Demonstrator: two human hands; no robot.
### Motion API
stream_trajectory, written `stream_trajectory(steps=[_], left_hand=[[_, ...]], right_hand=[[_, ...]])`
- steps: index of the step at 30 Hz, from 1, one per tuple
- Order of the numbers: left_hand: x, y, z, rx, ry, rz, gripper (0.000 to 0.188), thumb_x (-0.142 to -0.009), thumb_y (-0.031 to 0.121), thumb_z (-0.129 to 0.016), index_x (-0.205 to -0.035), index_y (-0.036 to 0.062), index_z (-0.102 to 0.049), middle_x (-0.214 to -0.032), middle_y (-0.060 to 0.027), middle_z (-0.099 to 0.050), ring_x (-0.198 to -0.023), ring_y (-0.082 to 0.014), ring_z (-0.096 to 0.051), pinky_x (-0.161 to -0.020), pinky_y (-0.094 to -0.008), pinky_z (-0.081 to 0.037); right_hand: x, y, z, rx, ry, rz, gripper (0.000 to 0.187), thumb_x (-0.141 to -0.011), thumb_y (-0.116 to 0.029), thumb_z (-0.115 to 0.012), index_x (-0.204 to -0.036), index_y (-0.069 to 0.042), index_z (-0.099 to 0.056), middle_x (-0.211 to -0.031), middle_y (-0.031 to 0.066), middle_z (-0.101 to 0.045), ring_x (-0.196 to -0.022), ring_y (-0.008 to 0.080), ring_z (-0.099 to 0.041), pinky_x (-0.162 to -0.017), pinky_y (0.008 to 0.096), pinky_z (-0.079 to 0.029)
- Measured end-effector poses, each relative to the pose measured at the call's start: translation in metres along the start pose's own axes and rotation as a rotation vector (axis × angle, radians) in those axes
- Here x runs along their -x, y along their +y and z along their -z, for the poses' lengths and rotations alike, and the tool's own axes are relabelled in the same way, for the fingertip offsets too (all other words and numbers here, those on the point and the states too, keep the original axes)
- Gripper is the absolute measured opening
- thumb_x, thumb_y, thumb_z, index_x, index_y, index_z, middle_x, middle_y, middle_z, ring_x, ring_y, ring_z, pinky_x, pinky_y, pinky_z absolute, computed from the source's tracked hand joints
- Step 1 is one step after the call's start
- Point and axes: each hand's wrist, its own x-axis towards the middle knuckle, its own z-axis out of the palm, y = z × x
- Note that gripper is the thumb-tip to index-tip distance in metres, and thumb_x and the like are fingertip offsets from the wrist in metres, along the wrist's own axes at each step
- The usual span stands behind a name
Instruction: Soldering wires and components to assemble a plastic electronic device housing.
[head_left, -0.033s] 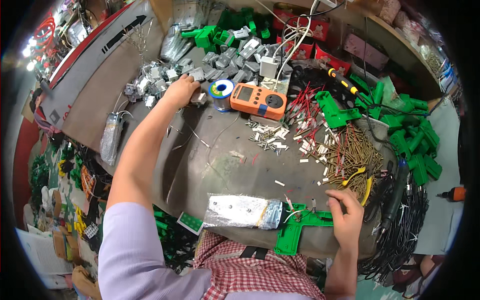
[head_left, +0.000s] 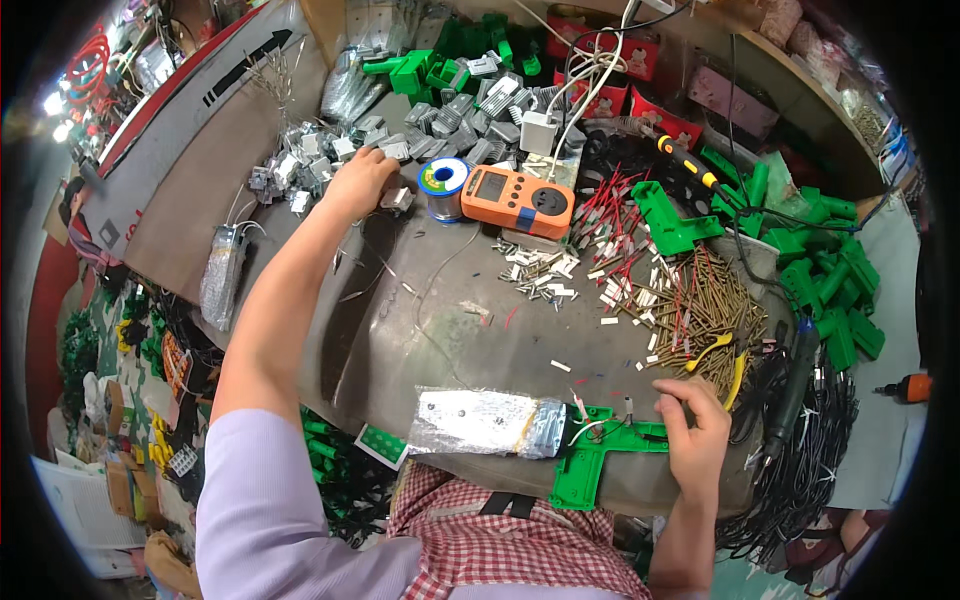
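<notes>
Across the worn counter, near its front edge, lies a silver-wrapped tube, its right end against an open green casing. At the casing's right end, the right hand is loosely curled; whether it grips cannot be told. Left of an orange meter and a spool, the left hand bends its fingers down beside small gray blocks, any hold hidden.

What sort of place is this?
Probably a small electronics assembly workshop: an orange rectangular handheld meter, a blue-rimmed spool of silvery wire, and an open T-shaped green plastic housing share the workbench.
</notes>
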Motion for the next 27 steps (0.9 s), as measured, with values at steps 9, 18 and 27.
stream_trajectory(steps=[9,18,27], left_hand=[[0.151,0.171,0.128,0.597,0.019,-0.159,0.055,-0.064,0.006,-0.081,-0.113,0.0016,-0.058,-0.091,-0.0114,-0.061,-0.076,-0.0246,-0.062,-0.068,-0.0332,-0.051],[0.158,0.198,0.124,0.779,0.102,-0.191,0.046,-0.072,0.025,-0.081,-0.109,0.0046,-0.062,-0.094,-0.0099,-0.067,-0.083,-0.0227,-0.066,-0.075,-0.0357,-0.052],[0.148,0.046,0.0,0.345,0.186,0.463,0.023,-0.092,0.026,-0.056,-0.103,0.0064,-0.061,-0.095,-0.0135,-0.066,-0.089,-0.0278,-0.064,-0.077,-0.0335,-0.047]], right_hand=[[0.01,-0.061,-0.029,-0.15,-0.215,0.547,0.041,-0.071,-0.002,-0.072,-0.111,-0.002,-0.064,-0.103,0.0163,-0.06,-0.08,0.0269,-0.061,-0.068,0.0333,-0.05],[0.06,-0.051,-0.03,-0.051,-0.494,0.087,0.065,-0.073,-0.002,-0.071,-0.132,-0.006,-0.045,-0.119,0.0148,-0.053,-0.098,0.0271,-0.06,-0.077,0.0313,-0.052],[0.107,-0.016,-0.042,-0.396,-0.19,-0.145,0.053,-0.069,-0.003,-0.08,-0.115,-0.005,-0.053,-0.113,0.0138,-0.063,-0.096,0.0207,-0.064,-0.078,0.027,-0.051]])
